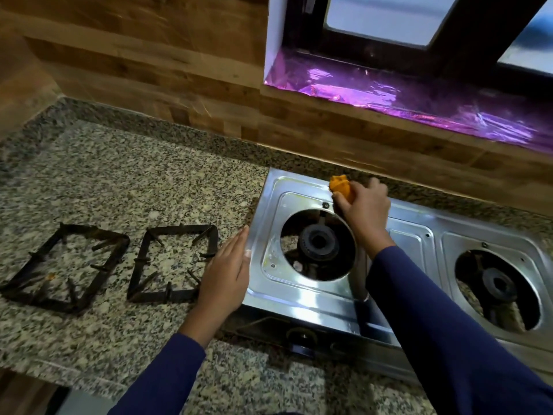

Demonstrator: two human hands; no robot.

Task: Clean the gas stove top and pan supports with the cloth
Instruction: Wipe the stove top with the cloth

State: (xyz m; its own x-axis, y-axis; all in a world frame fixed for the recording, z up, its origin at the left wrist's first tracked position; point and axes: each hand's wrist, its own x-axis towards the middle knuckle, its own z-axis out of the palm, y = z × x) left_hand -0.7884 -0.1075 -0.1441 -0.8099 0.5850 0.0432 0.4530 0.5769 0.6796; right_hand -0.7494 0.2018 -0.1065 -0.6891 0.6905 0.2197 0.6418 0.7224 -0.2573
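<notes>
A steel two-burner gas stove sits on the granite counter, its pan supports taken off. My right hand grips a bunched orange cloth and presses it on the stove top at the far edge, behind the left burner. My left hand lies flat with straight fingers against the stove's left edge. Two black square pan supports lie side by side on the counter to the left. The right burner sits in its opening.
The speckled granite counter stretches left of the stove to a front edge at the lower left. A wood-look wall runs behind. A window sill lined with shiny purple foil overhangs the stove's far side. A stove knob faces me.
</notes>
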